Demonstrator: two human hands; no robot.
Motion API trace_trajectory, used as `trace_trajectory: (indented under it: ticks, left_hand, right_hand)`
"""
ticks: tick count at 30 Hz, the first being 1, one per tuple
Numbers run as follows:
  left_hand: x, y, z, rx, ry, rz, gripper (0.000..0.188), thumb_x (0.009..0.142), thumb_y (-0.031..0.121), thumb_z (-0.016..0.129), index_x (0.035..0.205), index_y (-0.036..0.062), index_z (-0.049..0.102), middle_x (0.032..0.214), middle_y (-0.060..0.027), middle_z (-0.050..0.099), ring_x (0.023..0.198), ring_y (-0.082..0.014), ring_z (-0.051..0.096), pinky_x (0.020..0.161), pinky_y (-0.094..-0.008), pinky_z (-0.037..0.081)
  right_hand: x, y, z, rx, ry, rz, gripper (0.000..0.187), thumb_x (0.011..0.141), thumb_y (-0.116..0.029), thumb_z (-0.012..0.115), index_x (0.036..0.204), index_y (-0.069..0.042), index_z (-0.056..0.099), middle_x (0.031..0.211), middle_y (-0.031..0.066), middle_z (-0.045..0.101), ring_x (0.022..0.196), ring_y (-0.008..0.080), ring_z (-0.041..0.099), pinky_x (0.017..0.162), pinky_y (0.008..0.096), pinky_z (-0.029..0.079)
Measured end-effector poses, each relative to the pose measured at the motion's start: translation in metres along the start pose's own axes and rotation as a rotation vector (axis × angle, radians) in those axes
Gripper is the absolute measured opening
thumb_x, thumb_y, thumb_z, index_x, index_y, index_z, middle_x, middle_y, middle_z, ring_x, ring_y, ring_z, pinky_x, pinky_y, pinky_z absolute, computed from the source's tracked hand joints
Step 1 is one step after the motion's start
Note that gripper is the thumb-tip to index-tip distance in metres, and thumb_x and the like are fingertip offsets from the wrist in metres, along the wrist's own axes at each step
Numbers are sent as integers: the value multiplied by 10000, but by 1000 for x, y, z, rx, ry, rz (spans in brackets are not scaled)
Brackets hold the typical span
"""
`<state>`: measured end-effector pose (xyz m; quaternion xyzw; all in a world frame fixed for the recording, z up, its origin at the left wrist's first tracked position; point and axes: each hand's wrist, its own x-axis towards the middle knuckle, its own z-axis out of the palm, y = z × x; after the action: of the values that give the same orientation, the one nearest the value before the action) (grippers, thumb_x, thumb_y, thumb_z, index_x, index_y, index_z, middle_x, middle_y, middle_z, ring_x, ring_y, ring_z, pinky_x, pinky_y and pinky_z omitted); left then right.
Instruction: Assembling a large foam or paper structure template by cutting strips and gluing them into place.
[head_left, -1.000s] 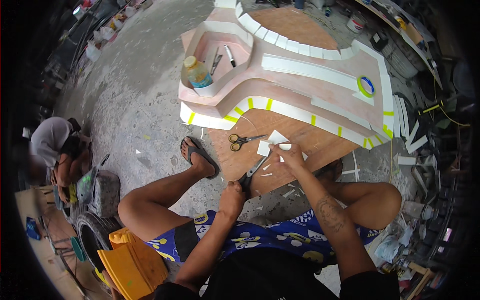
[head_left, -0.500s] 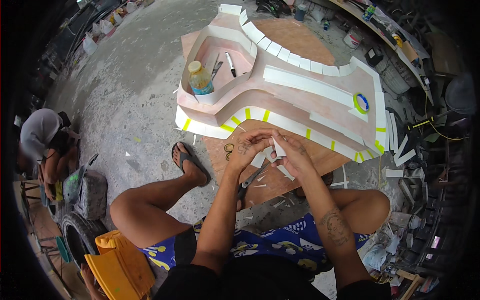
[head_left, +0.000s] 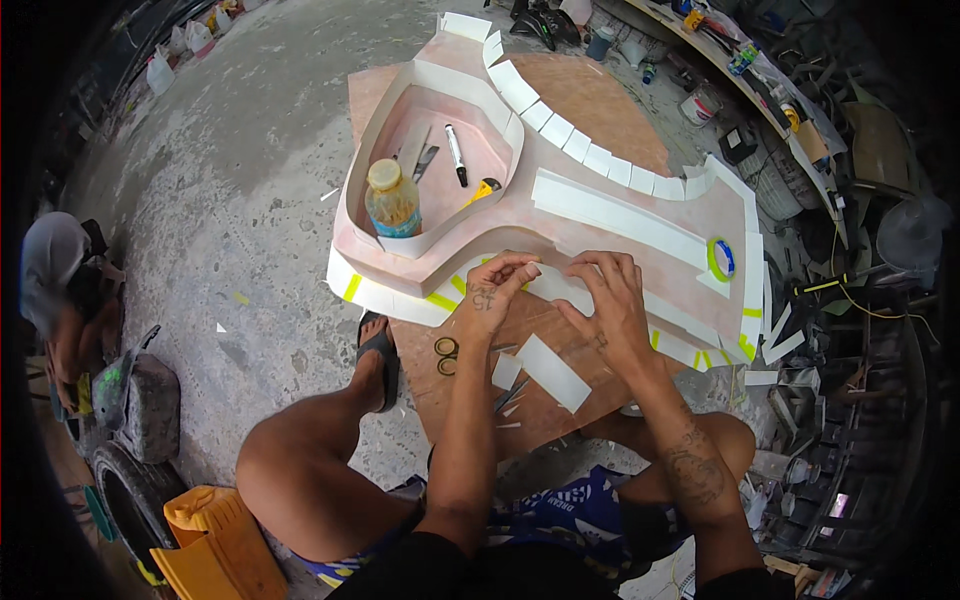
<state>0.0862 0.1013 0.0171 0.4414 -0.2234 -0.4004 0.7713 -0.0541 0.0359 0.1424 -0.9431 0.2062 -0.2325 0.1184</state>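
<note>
The left hand (head_left: 490,297), fingertips close together, whether gripping anything unclear, and the right hand (head_left: 612,312), thumb and fingers apart, hover about equally near the white border (head_left: 395,304) of a pink moulded panel (head_left: 515,205) just ahead, slanting lengthwise from far left to near right.

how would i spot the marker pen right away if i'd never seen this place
Find the big pinkish panel edged with white pieces, at upper centre. Toward its left end is a walled hollow. Inside, up and right of the bottle, lies the marker pen: slim and white with a black end, unlike the yellow tool below it.
</note>
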Motion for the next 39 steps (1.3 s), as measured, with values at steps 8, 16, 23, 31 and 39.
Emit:
trace_trajectory:
  ticks: [8, 16, 23, 31, 39]
  left_hand:
    - [14, -33, 1, -190, 77, 46, 196, 848, -13, 668, 1043, -16, 653, 975, -89, 689, 869, -123, 642, 802, -235, 503]
    - [19, -55, 15, -462, 205, 16, 166, 873, -28, 616, 1038, -16, 603, 1018, -133, 681, 887, -152, 655, 809, -266, 531]
    - [18, -69, 24, -498, 331, 31, 167, 865, 0, 649, 1025, -14, 601, 987, -113, 680, 876, -146, 648, 797, -267, 533]
    - [18, -68, 31, -509, 388, 55, 158, 871, -4, 651, 1023, -10, 611, 969, -91, 678, 858, -120, 642, 804, -228, 501]
    - [14, -66, 42, -505, 439, -4, 222, 848, -14, 655, 1060, -11, 591, 1022, -101, 663, 925, -127, 626, 844, -239, 492]
  right_hand:
    - [9, 14, 36, 67, 100, 15, 158, 698, -41, 714, 824, -87, 631, 980, 28, 617, 945, 265, 530, 843, 398, 389]
    - [15, 16, 52, 65, 65, 131, 208, 680, -107, 777, 874, -130, 704, 1139, 39, 589, 1056, 289, 495, 891, 416, 397]
    - [13, 23, 51, 64, 35, 103, 282, 705, -102, 768, 979, -162, 738, 1191, 63, 584, 1110, 310, 488, 925, 431, 414]
    - [9, 25, 49, -44, -77, 114, 268, 757, -148, 740, 1024, -171, 736, 1250, 83, 597, 1077, 283, 535, 933, 425, 395]
    - [9, 25, 49, -36, -72, 113, 254, 780, -139, 724, 1033, -141, 734, 1262, 121, 598, 1084, 285, 549, 942, 430, 387]
